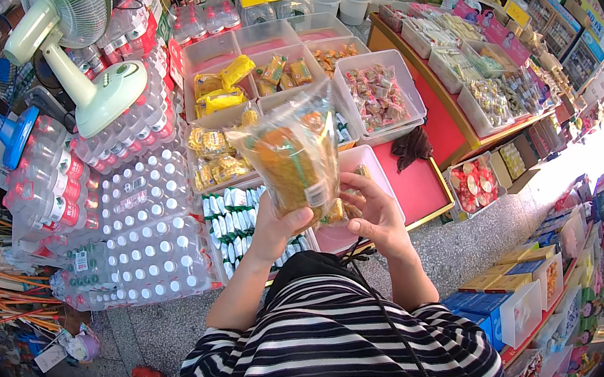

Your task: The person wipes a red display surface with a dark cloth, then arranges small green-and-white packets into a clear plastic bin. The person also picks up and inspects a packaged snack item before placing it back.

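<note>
My left hand point(279, 226) grips the lower end of a clear plastic bag of brown packaged food point(287, 162), which bears a printed code. The bag stands up over the snack bins. My right hand point(375, 210) is just right of the bag, its fingers apart and curled; whether a fingertip touches the bag I cannot tell. Below the hands, a pink-bottomed plastic bin point(383, 178) holds a few wrapped snacks point(333, 215). To the left, another bin holds small green-and-white packets point(231, 214), and behind it are yellow-wrapped snacks point(211, 143).
A bin of reddish wrapped sweets point(378, 94) and a dark cloth point(412, 148) lie to the right. Packed water bottles point(151, 229) and a pale green fan point(104, 97) are at left. A display table with bins point(487, 103) stands at right; boxed goods point(481, 310) fill the lower right.
</note>
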Available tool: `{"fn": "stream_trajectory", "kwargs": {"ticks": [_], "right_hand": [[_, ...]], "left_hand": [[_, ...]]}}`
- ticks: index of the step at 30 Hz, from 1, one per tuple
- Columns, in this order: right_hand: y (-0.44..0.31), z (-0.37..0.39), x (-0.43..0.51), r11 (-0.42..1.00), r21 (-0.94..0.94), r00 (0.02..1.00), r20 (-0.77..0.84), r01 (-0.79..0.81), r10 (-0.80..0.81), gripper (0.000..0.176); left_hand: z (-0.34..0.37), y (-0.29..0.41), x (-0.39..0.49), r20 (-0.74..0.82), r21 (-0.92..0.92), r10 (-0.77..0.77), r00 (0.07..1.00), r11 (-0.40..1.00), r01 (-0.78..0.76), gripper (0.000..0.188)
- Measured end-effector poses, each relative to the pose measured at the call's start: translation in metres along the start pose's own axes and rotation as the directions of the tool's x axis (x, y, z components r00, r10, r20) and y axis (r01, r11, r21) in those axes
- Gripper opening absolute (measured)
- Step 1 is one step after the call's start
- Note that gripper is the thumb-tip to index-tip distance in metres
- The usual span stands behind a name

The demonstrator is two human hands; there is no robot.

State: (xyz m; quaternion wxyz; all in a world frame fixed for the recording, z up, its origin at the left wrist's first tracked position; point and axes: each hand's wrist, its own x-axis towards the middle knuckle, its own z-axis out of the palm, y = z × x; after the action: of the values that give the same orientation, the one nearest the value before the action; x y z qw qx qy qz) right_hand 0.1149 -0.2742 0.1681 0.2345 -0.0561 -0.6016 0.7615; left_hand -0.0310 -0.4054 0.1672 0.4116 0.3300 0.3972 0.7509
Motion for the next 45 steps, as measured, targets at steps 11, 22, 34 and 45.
{"fn": "stream_trajectory", "kwargs": {"ticks": [11, 22, 34, 45], "right_hand": [[-0.005, 0.001, -0.008, 0.993, 0.073, 0.995, -0.011, -0.096, 0.097, 0.064], [0.002, -0.007, -0.006, 0.980, 0.172, 0.990, -0.122, 0.098, -0.077, 0.048], [-0.002, 0.005, -0.011, 0.999, 0.027, 0.993, -0.118, 0.035, -0.031, 0.077], [-0.022, -0.014, 0.003, 0.961, 0.227, 0.976, -0.181, 0.160, -0.120, 0.091]], "left_hand": [[0.003, -0.021, 0.002, 0.126, -0.137, 0.015, 0.992, 0.991, 0.003, 0.090], [0.012, -0.004, 0.000, -0.161, -0.259, 0.158, 0.974, 0.946, -0.196, 0.088], [0.013, -0.017, -0.009, -0.152, -0.242, 0.153, 0.976, 0.952, -0.187, 0.088], [-0.028, -0.007, -0.007, 0.035, -0.402, 0.111, 0.993, 0.911, -0.088, 0.067]]}}
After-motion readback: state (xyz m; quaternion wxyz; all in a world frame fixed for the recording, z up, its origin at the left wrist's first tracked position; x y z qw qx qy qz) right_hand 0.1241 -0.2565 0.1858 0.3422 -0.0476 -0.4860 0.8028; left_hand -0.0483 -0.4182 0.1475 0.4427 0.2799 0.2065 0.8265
